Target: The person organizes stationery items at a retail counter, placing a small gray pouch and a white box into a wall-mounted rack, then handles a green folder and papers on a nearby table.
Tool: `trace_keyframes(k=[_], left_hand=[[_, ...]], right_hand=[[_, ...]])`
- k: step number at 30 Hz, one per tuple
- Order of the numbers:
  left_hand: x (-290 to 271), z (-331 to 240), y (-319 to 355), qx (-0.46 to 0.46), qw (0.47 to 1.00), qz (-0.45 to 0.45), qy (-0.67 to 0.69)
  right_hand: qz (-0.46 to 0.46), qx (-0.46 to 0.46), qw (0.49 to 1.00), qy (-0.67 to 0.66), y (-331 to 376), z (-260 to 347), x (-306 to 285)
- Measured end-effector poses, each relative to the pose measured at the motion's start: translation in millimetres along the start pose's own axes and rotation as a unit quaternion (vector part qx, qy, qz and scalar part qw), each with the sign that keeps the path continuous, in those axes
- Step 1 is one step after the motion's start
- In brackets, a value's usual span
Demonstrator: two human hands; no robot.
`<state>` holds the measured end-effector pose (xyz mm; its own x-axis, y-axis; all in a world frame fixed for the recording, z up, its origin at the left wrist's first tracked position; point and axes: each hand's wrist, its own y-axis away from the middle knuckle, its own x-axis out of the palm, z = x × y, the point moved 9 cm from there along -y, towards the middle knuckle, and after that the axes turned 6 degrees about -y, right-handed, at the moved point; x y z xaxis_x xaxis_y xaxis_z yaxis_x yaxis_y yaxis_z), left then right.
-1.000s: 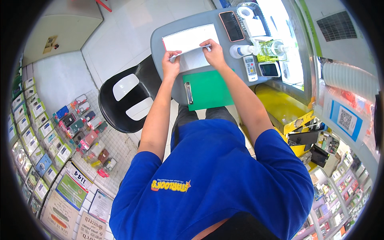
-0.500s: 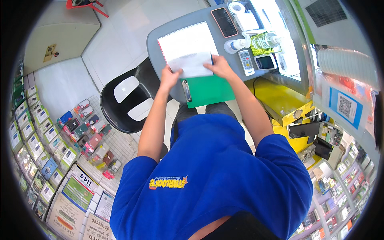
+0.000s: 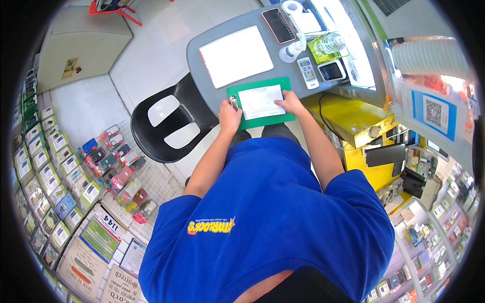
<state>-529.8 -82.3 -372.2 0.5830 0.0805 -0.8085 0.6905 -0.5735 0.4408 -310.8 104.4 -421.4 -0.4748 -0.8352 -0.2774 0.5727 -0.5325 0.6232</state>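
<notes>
A green clipboard (image 3: 260,121) lies at the near edge of the table, partly over my lap, its metal clip (image 3: 233,102) on the left side. On it rests a small white printed sheet of paper (image 3: 260,101). My left hand (image 3: 230,117) is closed around the clipboard's left edge just below the clip, thumb beside the sheet. My right hand (image 3: 290,103) pinches the sheet's right edge with the thumb on top; its other fingers are partly hidden. Beyond the clipboard lies a spiral notebook (image 3: 236,56) with a blank-looking page.
The grey table (image 3: 199,43) also holds a phone (image 3: 279,25), a white pump bottle (image 3: 292,50), a remote control (image 3: 307,73), a small screened device (image 3: 331,70) and a green basket (image 3: 319,54). A black chair (image 3: 146,136) stands left; a yellow shelf (image 3: 353,121) stands right.
The sheet has come down from over the notebook's near edge onto the clipboard. Both hands moved nearer to me, the left one onto the clipboard's edge by the clip.
</notes>
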Motion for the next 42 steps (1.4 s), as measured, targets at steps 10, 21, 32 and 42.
trace_keyframes(k=[10,21,32,42], left_hand=[[1,9,-5,0.001,1.000,0.027,-0.011],[2,14,-6,0.013,0.998,0.045,-0.029],[-5,5,3,-0.004,0.999,0.024,-0.034],[-18,31,-14,0.039,0.999,0.018,-0.021]], right_hand=[[0.015,0.006,0.998,-0.066,-1,-7,11],[0.018,-0.008,0.999,-0.035,-9,-4,36],[0.015,-0.012,0.999,-0.046,-2,9,43],[-0.443,-0.098,0.891,0.020,107,-27,-3]])
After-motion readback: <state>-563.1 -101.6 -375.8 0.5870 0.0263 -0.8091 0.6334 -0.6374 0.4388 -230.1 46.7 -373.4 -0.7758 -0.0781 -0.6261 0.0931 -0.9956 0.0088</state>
